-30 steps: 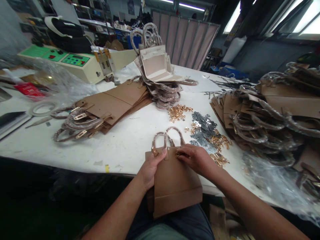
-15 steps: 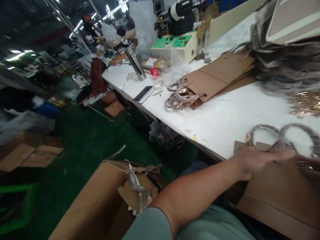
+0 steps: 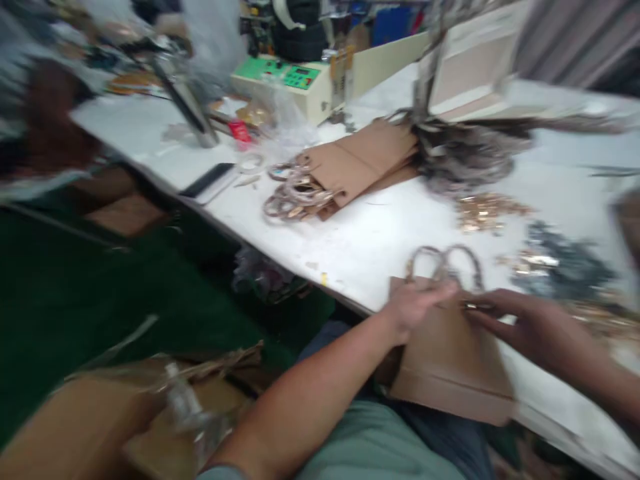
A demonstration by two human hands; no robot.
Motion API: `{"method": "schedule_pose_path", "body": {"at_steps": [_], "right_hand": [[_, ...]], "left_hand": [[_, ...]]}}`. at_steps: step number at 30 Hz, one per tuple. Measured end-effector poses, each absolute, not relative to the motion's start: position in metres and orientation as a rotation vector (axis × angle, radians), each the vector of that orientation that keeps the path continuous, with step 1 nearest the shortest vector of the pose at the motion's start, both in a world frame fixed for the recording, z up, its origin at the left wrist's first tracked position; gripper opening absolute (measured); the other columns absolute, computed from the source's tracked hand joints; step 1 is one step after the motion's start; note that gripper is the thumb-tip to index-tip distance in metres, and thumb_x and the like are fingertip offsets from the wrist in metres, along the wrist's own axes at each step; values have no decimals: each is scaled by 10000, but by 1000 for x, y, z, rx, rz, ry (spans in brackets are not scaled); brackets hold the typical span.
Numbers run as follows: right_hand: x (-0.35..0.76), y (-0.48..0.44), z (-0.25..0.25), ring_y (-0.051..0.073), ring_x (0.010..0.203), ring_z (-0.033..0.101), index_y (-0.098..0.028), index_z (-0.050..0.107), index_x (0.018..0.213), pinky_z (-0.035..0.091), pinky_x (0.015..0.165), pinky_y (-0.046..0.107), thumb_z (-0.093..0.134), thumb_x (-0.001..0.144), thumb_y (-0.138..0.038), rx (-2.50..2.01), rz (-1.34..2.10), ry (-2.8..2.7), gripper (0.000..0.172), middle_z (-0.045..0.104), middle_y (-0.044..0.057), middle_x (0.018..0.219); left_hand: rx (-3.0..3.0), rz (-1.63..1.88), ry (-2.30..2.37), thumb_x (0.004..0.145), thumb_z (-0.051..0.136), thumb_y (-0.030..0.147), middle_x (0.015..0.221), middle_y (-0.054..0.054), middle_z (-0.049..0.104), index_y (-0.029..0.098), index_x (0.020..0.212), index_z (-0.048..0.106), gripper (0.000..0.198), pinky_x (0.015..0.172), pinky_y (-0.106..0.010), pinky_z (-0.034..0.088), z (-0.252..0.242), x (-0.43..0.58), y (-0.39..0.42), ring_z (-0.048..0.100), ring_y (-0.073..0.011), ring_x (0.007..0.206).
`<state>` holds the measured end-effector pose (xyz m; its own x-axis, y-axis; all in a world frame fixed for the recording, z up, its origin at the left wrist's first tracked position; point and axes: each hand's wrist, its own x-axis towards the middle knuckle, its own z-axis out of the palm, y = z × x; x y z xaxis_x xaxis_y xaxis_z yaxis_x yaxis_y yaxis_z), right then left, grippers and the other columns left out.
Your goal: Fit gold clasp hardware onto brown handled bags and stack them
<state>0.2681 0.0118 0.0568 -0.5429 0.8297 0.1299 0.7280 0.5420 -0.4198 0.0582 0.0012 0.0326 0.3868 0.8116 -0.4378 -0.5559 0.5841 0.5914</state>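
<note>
A tan handbag (image 3: 453, 357) stands tilted at the table's front edge, its two looped handles (image 3: 465, 253) pointing up and seemingly wrapped in clear film. My left hand (image 3: 415, 310) grips its upper left edge, with the fingers lying across the front below the handles. At the upper right side of the bag, my right hand (image 3: 515, 320) pinches the edge beside a small gold-coloured piece. Motion blur hides whether that piece is in its fingertips. Right of the bag lie a pile of gold-coloured metal fittings (image 3: 483, 212) and a heap of dark small parts (image 3: 570, 263).
Flat tan bag pieces with handles (image 3: 360, 157) lie stacked on the white table (image 3: 390, 233). Behind are a cream machine with a green panel (image 3: 285, 83), a steel flask (image 3: 185, 100), a red item (image 3: 240, 131) and a phone-like dark slab (image 3: 210, 181). An open carton (image 3: 85, 413) stands lower left.
My view has swung right, bringing the right hand, the whole bag and the piles of small parts into sight. The left hand keeps its grip on the bag.
</note>
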Motion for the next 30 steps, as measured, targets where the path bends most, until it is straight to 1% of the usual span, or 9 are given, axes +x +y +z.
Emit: {"method": "schedule_pose_path", "body": {"at_steps": [2, 4, 7, 11, 16, 19, 25, 28, 30], "right_hand": [[272, 22, 72, 220, 744, 722, -262, 768, 992, 558, 656, 337, 617, 951, -335, -1398, 595, -2478, 172, 766, 95, 891], [272, 31, 80, 202, 767, 699, -233, 769, 966, 546, 701, 315, 627, 922, -256, -1476, 647, -2461, 150, 752, 59, 878], [270, 37, 84, 179, 744, 672, -203, 769, 940, 516, 692, 278, 657, 891, -210, -1515, 657, -2429, 122, 736, 43, 843], [269, 36, 86, 159, 722, 655, -189, 760, 888, 486, 675, 252, 661, 874, -167, -1460, 691, -2433, 103, 722, 31, 812], [274, 43, 87, 146, 690, 641, -212, 773, 936, 473, 644, 234, 652, 883, -165, -1417, 799, -2451, 140, 722, 11, 796], [274, 44, 88, 145, 698, 642, -226, 778, 969, 459, 648, 232, 653, 894, -170, -1395, 781, -2498, 157, 721, 9, 802], [264, 43, 82, 144, 642, 611, -213, 725, 786, 382, 609, 242, 660, 841, -131, -1477, 396, -2654, 118, 690, 12, 736], [265, 40, 77, 154, 635, 618, -217, 718, 781, 388, 604, 250, 635, 843, -158, -1427, 381, -2680, 119, 694, 20, 730], [271, 35, 72, 164, 623, 628, -227, 733, 802, 406, 602, 260, 623, 861, -225, -1366, 440, -2645, 125, 698, 28, 716]], "left_hand": [[387, 868, 671, 756, 831, 450, 966, -141, 795, 150, 966, 779, 370, 915, -454, 577, 34, 54, 6, 751, -252, 820], [397, 846, 625, 815, 797, 434, 968, -144, 798, 134, 1053, 766, 385, 856, -423, 603, 28, 53, 16, 759, -256, 799], [410, 800, 574, 871, 748, 443, 1000, -156, 798, 118, 1139, 746, 421, 823, -397, 618, 24, 55, 23, 772, -271, 825], [415, 781, 571, 907, 711, 436, 1027, -159, 799, 111, 1178, 737, 425, 833, -384, 621, 30, 56, 20, 777, -278, 868], [385, 774, 596, 911, 702, 439, 1022, -145, 804, 123, 1170, 744, 411, 805, -358, 624, 30, 55, 22, 777, -262, 844], [390, 767, 581, 920, 687, 455, 1028, -146, 803, 126, 1169, 746, 416, 807, -356, 621, 31, 55, 22, 776, -261, 849], [396, 785, 590, 901, 711, 448, 990, -142, 807, 129, 1156, 749, 410, 824, -388, 615, 28, 57, 25, 777, -275, 841], [351, 811, 639, 856, 767, 422, 992, -142, 810, 121, 1134, 757, 410, 882, -404, 601, 30, 58, 22, 777, -284, 880], [299, 870, 685, 800, 824, 376, 981, -129, 813, 124, 1093, 769, 390, 941, -399, 579, 33, 60, 15, 773, -282, 925]]}}
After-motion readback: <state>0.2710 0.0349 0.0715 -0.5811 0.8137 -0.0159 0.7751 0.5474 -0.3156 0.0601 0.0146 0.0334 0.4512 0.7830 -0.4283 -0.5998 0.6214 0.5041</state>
